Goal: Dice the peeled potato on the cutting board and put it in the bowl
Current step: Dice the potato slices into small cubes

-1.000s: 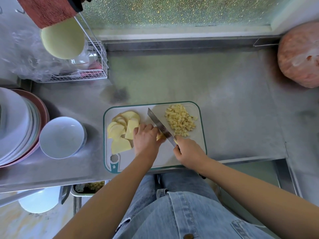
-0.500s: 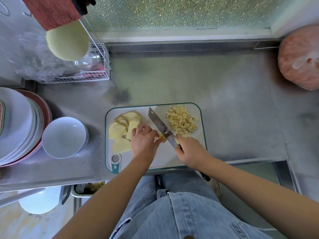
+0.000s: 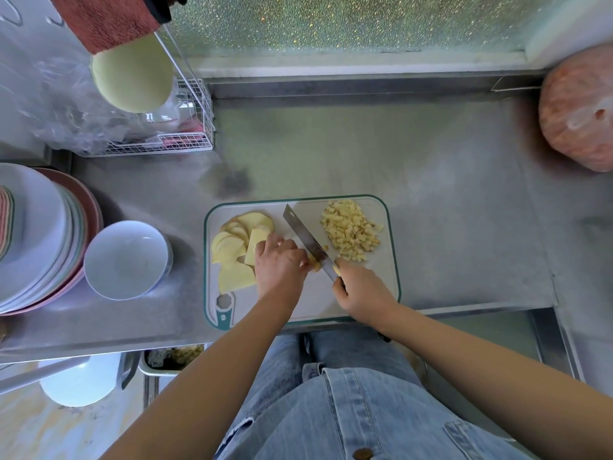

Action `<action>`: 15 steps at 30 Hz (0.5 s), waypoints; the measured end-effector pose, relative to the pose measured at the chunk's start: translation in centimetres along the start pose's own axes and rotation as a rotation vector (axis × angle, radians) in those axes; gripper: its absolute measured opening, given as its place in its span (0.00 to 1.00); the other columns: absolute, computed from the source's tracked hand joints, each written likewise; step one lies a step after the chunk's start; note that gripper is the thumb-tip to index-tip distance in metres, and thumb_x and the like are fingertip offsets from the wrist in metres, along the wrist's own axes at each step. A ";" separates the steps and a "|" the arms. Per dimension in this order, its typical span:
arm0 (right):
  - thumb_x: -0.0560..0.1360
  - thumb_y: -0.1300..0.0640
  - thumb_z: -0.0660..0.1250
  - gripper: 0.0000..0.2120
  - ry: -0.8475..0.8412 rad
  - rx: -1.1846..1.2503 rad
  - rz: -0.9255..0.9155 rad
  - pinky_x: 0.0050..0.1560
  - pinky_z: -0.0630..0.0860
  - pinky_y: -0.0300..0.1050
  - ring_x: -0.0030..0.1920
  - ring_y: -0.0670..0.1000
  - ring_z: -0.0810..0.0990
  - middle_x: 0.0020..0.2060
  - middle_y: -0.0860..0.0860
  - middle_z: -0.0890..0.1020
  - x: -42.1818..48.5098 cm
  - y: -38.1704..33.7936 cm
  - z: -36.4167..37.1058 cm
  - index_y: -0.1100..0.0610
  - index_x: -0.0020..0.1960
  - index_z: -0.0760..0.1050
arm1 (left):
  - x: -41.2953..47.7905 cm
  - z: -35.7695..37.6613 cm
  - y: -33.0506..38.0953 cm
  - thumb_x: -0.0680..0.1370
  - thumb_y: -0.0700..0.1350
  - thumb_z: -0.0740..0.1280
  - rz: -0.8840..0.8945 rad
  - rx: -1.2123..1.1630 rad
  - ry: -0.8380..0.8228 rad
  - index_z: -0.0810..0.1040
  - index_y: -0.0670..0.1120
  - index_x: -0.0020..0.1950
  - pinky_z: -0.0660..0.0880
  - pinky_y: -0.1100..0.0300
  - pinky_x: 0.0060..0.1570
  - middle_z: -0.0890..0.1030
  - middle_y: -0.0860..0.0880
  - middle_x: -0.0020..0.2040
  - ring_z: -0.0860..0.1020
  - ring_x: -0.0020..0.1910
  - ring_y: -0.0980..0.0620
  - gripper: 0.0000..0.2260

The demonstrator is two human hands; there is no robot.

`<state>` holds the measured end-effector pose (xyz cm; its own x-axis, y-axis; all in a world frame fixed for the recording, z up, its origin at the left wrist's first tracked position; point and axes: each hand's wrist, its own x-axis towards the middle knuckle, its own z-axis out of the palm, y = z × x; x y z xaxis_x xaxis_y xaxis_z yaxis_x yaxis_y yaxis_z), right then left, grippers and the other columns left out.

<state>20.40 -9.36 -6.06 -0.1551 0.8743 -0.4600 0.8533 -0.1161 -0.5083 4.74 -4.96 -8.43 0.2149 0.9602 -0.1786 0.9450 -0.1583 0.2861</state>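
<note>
Honestly not much has changed in the last second, it's just steady chopping. The right hand [image 3: 360,290] is still wrapped around the handle of the knife [image 3: 306,240], and the blade looks like it's crept a touch toward the left hand [image 3: 280,265]. That hand is curled knuckles-up, pinning a last little stub of potato [image 3: 315,263] against the cutting board [image 3: 386,280]. The stub sits right between the fingertips and the blade, so I'd say this strip is nearly used up. The diced pile [image 3: 350,230] on the far right of the board looks about the same size as before. The fanned potato slices [image 3: 235,247] on the left side haven't been touched, and the left hand partly covers their edge. The white bowl [image 3: 112,273] is off the board to the left, next to the stacked plates [image 3: 39,234], and it's still empty. So I reckon it's roughly halfway through: lots of slices left to cut, and nothing has been transferred yet.
</note>
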 end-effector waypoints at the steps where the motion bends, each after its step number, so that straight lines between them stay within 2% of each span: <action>1: 0.77 0.59 0.57 0.07 0.019 0.009 -0.009 0.32 0.60 0.46 0.31 0.52 0.68 0.29 0.48 0.66 0.0 0.0 0.1 0.53 0.41 0.61 | 0.0 -0.1 0.0 0.72 0.51 0.73 -0.001 0.002 -0.005 0.85 0.51 0.41 0.63 0.54 0.54 0.83 0.52 0.45 0.73 0.58 0.46 0.05; 4: 0.77 0.60 0.57 0.08 0.065 0.046 -0.012 0.32 0.62 0.49 0.29 0.52 0.67 0.27 0.48 0.65 -0.1 0.0 -0.1 0.54 0.41 0.61 | -0.3 -0.2 -0.2 0.70 0.52 0.75 -0.017 -0.030 0.008 0.85 0.51 0.42 0.63 0.53 0.53 0.83 0.52 0.43 0.74 0.57 0.45 0.06; 8: 0.77 0.61 0.57 0.08 0.061 0.068 -0.026 0.31 0.59 0.48 0.26 0.50 0.64 0.25 0.49 0.65 -0.6 -0.3 -1.0 0.56 0.40 0.62 | -0.7 0.1 -0.6 0.65 0.52 0.78 -0.031 -0.033 0.039 0.85 0.50 0.40 0.69 0.51 0.50 0.82 0.51 0.39 0.76 0.51 0.43 0.09; 15: 0.78 0.60 0.56 0.05 -0.048 -0.037 -0.012 0.28 0.56 0.44 0.30 0.50 0.66 0.29 0.49 0.67 -1.0 -1.1 -1.4 0.56 0.43 0.62 | -0.6 0.2 -0.2 0.71 0.53 0.73 -0.081 -0.014 0.023 0.85 0.51 0.44 0.61 0.53 0.55 0.83 0.52 0.45 0.72 0.58 0.45 0.07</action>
<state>20.28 -9.44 -4.07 -0.1886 0.8515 -0.4892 0.8691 -0.0873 -0.4869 4.50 -5.58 -8.55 0.1322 0.9748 -0.1797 0.9556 -0.0771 0.2845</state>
